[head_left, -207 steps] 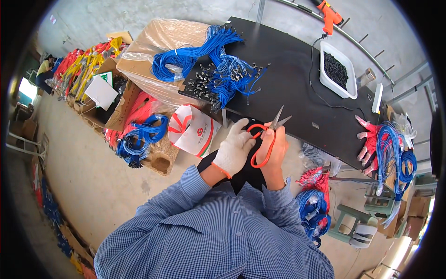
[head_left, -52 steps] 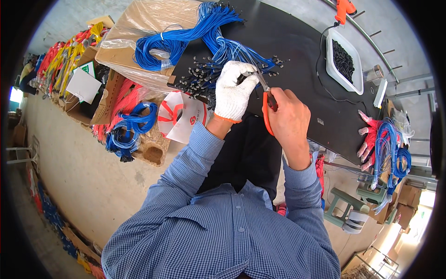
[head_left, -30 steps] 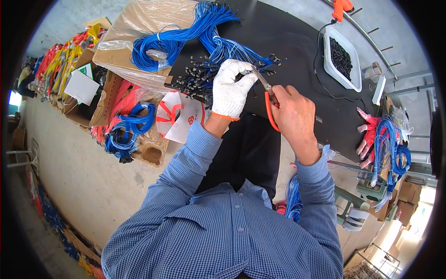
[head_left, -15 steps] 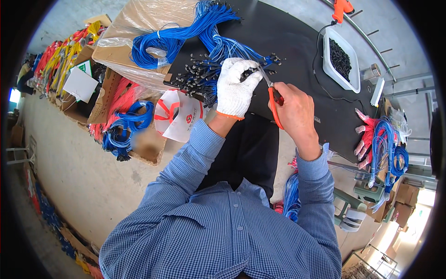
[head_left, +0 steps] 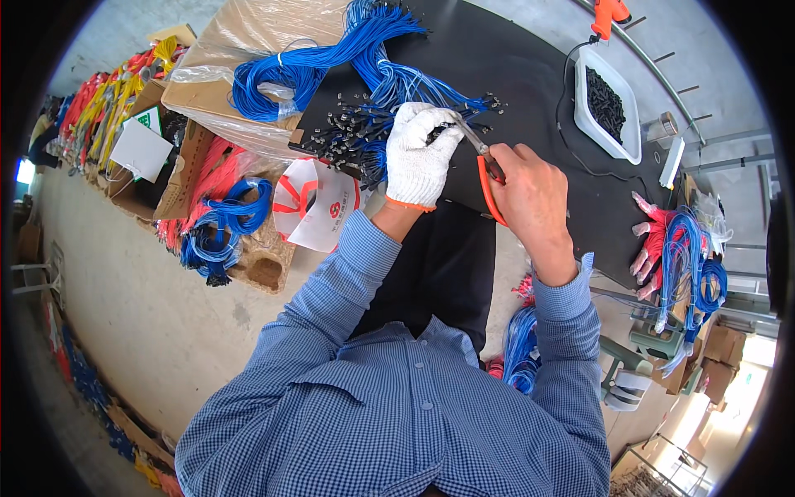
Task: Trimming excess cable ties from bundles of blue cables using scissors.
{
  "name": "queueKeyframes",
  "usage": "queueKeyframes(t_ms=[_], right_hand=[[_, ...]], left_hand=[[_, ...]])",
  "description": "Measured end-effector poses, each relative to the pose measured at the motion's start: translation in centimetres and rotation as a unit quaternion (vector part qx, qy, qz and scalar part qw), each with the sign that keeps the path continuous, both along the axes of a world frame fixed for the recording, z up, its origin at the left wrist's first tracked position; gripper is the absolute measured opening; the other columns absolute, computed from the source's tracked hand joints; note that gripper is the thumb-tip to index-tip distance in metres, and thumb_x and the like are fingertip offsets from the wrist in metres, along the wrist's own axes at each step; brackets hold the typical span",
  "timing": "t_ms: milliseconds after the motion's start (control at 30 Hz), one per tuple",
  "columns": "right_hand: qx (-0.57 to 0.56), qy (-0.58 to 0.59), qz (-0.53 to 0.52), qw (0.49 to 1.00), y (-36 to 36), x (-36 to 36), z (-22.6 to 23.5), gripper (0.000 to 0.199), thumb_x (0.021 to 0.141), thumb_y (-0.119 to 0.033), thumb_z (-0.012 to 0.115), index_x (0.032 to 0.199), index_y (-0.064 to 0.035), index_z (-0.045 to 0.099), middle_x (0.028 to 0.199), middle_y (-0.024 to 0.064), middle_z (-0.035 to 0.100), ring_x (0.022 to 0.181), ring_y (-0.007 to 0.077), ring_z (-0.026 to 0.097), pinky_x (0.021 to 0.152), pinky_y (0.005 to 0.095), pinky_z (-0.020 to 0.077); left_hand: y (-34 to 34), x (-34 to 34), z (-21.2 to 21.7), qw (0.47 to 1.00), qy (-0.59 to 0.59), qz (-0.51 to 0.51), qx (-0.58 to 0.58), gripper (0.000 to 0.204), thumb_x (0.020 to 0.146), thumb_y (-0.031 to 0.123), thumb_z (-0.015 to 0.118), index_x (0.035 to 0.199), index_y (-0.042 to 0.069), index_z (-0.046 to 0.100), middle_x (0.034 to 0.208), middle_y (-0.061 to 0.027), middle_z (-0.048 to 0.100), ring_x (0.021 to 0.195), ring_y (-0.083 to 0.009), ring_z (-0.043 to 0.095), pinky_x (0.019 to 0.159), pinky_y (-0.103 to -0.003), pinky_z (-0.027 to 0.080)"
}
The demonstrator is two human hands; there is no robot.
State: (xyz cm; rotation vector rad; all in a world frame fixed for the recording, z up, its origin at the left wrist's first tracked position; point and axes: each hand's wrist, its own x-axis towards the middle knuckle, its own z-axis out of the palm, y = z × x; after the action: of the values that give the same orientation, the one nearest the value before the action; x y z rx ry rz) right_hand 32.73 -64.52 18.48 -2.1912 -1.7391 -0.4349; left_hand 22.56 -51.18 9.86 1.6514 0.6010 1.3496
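Note:
My left hand [head_left: 418, 157], in a white knit glove with an orange cuff, is curled closed around small black wire ends [head_left: 437, 132], mostly hidden by its fingers. My bare right hand [head_left: 534, 195] grips long-nosed pliers [head_left: 490, 189] with orange handles. Their metal jaws reach to the left hand's fingertips; whether they touch a wire end cannot be seen. Beside and beneath the glove lies a thick bunch of blue wires [head_left: 397, 79] with black connector ends [head_left: 348, 128].
The black table [head_left: 513, 70] holds a white tray [head_left: 633, 137] of small black parts at right. An orange tool [head_left: 609, 16] with a cord hangs beyond. Red and blue wire bundles [head_left: 683, 248] sit at the right edge. Plastic-wrapped cardboard [head_left: 207, 99] and a white-red bag [head_left: 331, 219] are at left.
My right hand and the pliers have shifted slightly to the right and down. The left hand stays nearly in place, still closed on the wire ends.

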Motion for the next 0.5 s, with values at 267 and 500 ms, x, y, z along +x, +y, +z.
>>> queueKeyframes(t_ms=[267,500], right_hand=[[-0.007,-0.020,0.005,1.000,0.26,0.06,0.21,0.012,0.082,-0.013,0.077,0.089,-0.0098,0.069,0.073,0.0086,0.061,0.062,0.0307,0.066,0.055,0.0403,0.0517],[0.004,-0.043,-0.007,0.999,0.07,-0.37,0.32,0.011,0.082,-0.014,0.077,0.087,-0.0108,0.068,0.074,0.0074,0.062,0.062,0.0288,0.066,0.054,0.0393,0.0515]], left_hand=[[-0.10,-0.18,0.40,1.000,0.000,-0.001,-0.008,0.019,0.080,0.003,0.079,0.098,0.002,0.075,0.101,-0.0122,0.064,0.093,-0.0269,0.067,0.083,-0.035,0.054],[-0.01,-0.29,0.49,1.000,0.007,-0.007,-0.004,0.018,0.081,0.003,0.078,0.099,0.002,0.075,0.100,-0.0120,0.064,0.092,-0.0264,0.066,0.082,-0.035,0.054]])
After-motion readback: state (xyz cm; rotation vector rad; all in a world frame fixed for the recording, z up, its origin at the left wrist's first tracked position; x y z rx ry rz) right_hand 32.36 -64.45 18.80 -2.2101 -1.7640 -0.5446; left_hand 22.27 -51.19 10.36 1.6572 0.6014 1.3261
